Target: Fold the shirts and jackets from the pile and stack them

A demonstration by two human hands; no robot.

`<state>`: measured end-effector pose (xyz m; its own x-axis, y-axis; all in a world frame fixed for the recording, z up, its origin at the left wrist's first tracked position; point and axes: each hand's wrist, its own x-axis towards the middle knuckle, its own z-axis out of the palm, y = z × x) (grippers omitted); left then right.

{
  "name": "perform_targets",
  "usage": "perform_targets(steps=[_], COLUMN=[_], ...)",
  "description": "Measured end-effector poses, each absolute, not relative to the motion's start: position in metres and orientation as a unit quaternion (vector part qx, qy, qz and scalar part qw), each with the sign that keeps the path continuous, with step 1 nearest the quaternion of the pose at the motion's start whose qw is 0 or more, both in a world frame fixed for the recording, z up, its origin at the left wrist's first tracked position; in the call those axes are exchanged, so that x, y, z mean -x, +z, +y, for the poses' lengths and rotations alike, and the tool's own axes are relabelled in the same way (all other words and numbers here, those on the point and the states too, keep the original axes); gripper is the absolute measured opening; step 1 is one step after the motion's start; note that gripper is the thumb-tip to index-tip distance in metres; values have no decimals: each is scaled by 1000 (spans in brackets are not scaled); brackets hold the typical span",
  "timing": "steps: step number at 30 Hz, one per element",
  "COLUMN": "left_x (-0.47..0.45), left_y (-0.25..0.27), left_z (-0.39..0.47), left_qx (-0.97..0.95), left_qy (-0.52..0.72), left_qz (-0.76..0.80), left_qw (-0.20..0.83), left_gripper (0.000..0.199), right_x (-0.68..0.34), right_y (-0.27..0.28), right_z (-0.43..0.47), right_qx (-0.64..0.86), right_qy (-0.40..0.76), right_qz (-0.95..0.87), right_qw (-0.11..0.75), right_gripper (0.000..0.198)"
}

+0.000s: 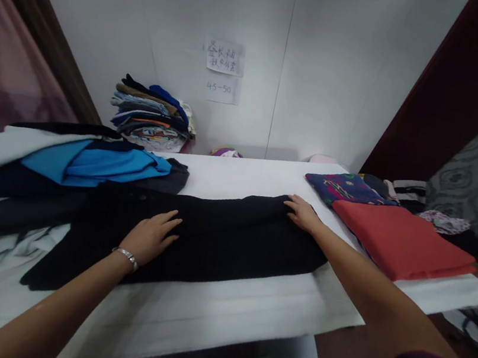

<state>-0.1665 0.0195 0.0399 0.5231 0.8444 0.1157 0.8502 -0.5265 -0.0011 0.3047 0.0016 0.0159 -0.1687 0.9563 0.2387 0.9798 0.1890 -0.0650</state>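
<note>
A long black garment (229,243) lies stretched across the white-covered table (223,314), folded into a narrow strip. It looks like trousers or a jacket; the dark cloth does not show which. My left hand (152,236), with a silver bracelet at the wrist, rests flat on its left half, fingers spread. Over at its far right edge my right hand (303,212) lies on the cloth with fingers stretched out. The garment's left end runs up against a heap of loose clothes.
At left the heap holds a bright blue garment (106,165) and white and dark ones. Behind it stands a stack of folded clothes (154,115). On the right lie a folded red cloth (400,239) and a patterned navy one (345,187). Paper notes (225,57) hang on the wall.
</note>
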Motion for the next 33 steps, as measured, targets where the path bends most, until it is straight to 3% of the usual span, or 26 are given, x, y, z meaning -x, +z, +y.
perform_targets(steps=[11,18,22,33], left_x=[171,179,183,181], left_y=[39,36,33,28], left_z=[21,19,19,13], left_qx=[856,851,860,859], left_qy=[-8,10,34,41], left_qz=[-516,-523,-507,-509], left_qw=[17,49,43,45], left_gripper=[48,50,52,53], right_x=[-308,-304,-310,-325], right_y=[3,-3,2,11], right_z=[-6,-18,-12,35], right_qx=[545,558,582,736], right_qy=[-50,-53,0,56], right_qz=[-828,-817,-798,-653], right_qw=[120,136,156,173], right_gripper=[22,26,35,43])
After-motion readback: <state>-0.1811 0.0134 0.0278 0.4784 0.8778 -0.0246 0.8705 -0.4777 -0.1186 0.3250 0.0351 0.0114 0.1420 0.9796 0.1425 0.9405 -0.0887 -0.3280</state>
